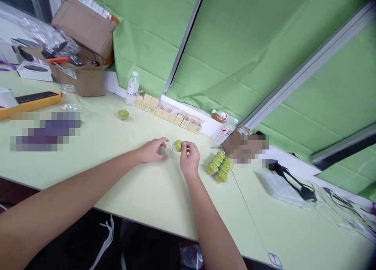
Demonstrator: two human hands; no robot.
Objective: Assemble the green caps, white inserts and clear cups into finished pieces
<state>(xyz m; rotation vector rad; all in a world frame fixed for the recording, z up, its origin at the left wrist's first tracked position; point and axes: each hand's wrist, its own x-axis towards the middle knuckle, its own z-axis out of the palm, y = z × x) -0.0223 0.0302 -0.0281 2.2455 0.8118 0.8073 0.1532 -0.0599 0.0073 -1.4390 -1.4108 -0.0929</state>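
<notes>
My left hand [151,150] is closed around a small clear container [168,149] with a bit of yellow-orange low inside it. Just to its right, a green lid [177,145] is pinched between the thumb and fingers of my right hand [190,160]. Lid and container are apart, with a narrow gap between them. Right of my right hand, several green-topped little containers [219,167] with loops stand in two close rows. Another green-topped container [123,114] stands alone, beyond my left hand.
Along the back runs a row of small tan boxes [169,112], beside a water bottle [132,89]. More bottles [225,133] lie right of it. A clear jar [70,98], power strip [35,102] and open carton [88,80] occupy the left; headphones [293,182] and cables the right.
</notes>
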